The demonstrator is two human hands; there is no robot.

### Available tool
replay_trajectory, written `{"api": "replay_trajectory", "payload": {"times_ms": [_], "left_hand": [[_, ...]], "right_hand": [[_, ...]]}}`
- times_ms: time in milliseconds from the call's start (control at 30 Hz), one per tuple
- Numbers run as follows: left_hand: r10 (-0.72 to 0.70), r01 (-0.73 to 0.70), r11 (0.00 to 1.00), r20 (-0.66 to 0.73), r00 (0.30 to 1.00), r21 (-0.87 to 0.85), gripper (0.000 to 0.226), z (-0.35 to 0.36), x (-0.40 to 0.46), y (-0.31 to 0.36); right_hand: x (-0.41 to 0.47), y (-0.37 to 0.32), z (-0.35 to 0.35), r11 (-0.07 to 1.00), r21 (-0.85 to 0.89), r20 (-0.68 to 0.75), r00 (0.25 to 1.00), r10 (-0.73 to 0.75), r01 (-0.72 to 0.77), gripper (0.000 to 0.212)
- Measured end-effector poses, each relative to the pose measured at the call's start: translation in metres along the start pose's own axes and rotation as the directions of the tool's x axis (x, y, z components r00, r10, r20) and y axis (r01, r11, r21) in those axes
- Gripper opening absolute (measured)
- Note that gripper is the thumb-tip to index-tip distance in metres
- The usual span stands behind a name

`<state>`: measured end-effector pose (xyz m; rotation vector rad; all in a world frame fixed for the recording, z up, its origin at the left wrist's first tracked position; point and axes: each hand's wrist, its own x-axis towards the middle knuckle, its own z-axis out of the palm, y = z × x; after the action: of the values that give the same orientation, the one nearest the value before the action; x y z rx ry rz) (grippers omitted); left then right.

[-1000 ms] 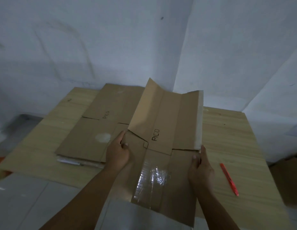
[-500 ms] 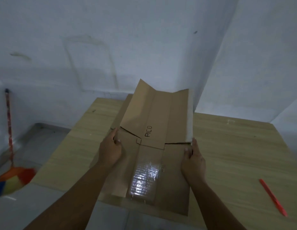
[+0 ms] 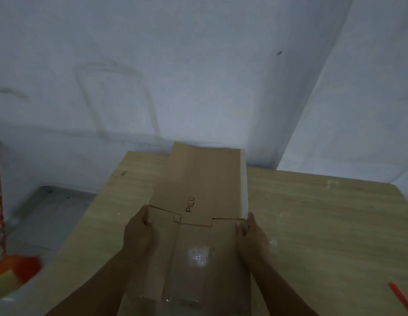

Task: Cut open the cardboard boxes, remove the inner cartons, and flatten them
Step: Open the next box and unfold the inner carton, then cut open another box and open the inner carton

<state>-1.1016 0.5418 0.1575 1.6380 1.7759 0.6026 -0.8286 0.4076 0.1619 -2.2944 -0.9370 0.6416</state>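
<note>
— Pale walls, wooden table [image 3: 312,213]; where's the flattened carton [image 3: 198,201]?
— On it, long axis running away from the person.
— Hands?
— Left hand [image 3: 139,233] and right hand [image 3: 250,236] each grip a side edge, equally near.

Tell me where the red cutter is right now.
In the head view, the red cutter lies on the wooden table at the bottom right corner, well right of the right hand.
</note>
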Motion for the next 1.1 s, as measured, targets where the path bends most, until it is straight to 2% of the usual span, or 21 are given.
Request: {"api": "replay_trajectory", "payload": {"times_ms": [167,367,600,700,733,833,900,933,1000,1033,1100], "left_hand": [[-0.056,0.056,0.998,0.031,0.998,0.010,0.049,0.004,0.022,-0.004],[-0.077,0.077,0.997,0.048,0.996,0.004,0.050,0.007,0.040,0.001],[0.014,-0.024,0.991,0.073,0.997,0.129,0.047,0.006,0.047,-0.006],[0.129,-0.116,0.965,-0.038,0.991,0.234,0.037,0.006,0.041,0.001],[0.160,-0.130,0.956,-0.097,0.982,0.262,0.040,0.007,0.036,0.008],[0.139,-0.092,0.980,-0.275,0.951,0.176,0.057,0.010,0.020,0.050],[0.088,-0.066,0.994,-0.316,0.945,0.083,0.065,0.014,0.010,0.079],[0.116,-0.102,0.993,-0.310,0.944,0.059,0.066,0.018,0.007,0.091],[0.328,-0.310,0.945,-0.252,0.911,0.107,0.066,0.026,0.002,0.110],[0.457,-0.436,0.889,-0.196,0.868,0.141,0.063,0.031,-0.001,0.119],[0.638,-0.632,0.769,-0.052,0.768,0.100,0.055,0.044,-0.014,0.142]], "right_hand": [[0.017,-0.005,0.007,0.999,-0.039,0.070,0.997,0.020,-0.018,0.064],[0.031,-0.018,0.012,0.997,-0.068,0.022,0.999,0.039,-0.037,0.062],[0.033,-0.022,0.022,0.991,-0.061,-0.052,0.991,0.120,-0.123,0.065],[0.027,-0.022,0.016,0.990,-0.050,-0.119,0.985,0.127,-0.134,0.065],[0.024,-0.021,0.011,0.991,-0.039,-0.164,0.979,0.123,-0.131,0.062],[0.009,-0.016,-0.009,0.995,-0.006,-0.312,0.945,0.093,-0.100,0.051],[-0.004,-0.009,-0.026,0.996,0.010,-0.410,0.908,0.088,-0.092,0.043],[-0.011,-0.005,-0.035,0.995,0.018,-0.454,0.886,0.099,-0.102,0.041],[-0.028,0.005,-0.051,0.988,0.032,-0.513,0.846,0.144,-0.148,0.039],[-0.037,0.011,-0.059,0.984,0.040,-0.535,0.828,0.167,-0.173,0.038],[-0.057,0.025,-0.073,0.973,0.059,-0.582,0.785,0.215,-0.223,0.039]]}}
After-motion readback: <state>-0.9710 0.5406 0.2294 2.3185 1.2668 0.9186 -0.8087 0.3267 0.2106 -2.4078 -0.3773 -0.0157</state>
